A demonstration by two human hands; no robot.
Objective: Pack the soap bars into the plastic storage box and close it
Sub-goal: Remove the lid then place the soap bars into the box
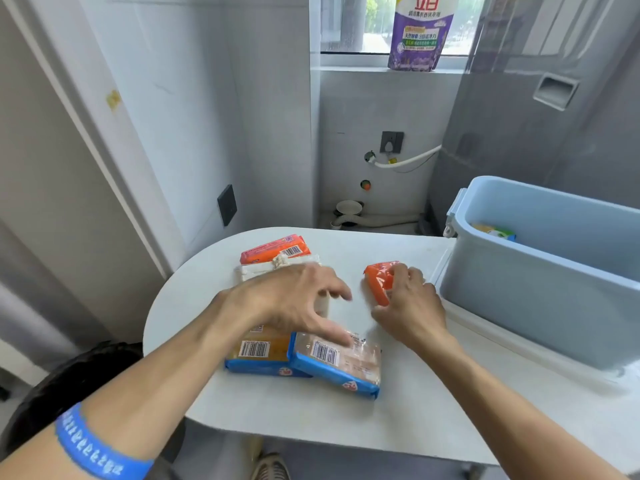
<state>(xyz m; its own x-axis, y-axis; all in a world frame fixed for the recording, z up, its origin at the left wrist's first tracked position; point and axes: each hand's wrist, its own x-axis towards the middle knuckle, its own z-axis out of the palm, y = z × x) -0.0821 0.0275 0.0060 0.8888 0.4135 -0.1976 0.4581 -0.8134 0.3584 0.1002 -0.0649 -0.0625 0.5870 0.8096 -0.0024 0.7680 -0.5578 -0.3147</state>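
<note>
Soap bars in wrappers lie scattered on a white rounded tabletop (pixel 277 417). Right hand (pixel 410 306) is curled around a small orange plastic-wrapped soap bar (pixel 380 280), fingers over its top and thumb at its near end; the bar sits at or just above the table surface, hard to say which given the blur. Left hand (pixel 291 299) hovers palm down with fingers spread wide, holding nothing, thumb reaching toward a clear-wrapped pale soap bar with blue edge and barcode (pixel 341 363). Just beside that bar, touching it on the left, lies a yellow soap bar in a blue-edged wrapper (pixel 258 353), partly under the left wrist. A white wrapped bar (pixel 256 271) shows beyond the left hand's knuckles, and behind it, touching, a long orange wrapped bar with barcode (pixel 275 250).

Light blue plastic storage box (pixel 526 285) stands open on the right of the table, near the right hand. Inside, against its far wall, a yellow-and-green packet (pixel 493 232) shows. A latch clip (pixel 452 216) hangs on the box's left end. A blue wristband (pixel 91 448) circles the left forearm. A purple detergent pouch (pixel 419 32) stands on the window ledge (pixel 346 62).
</note>
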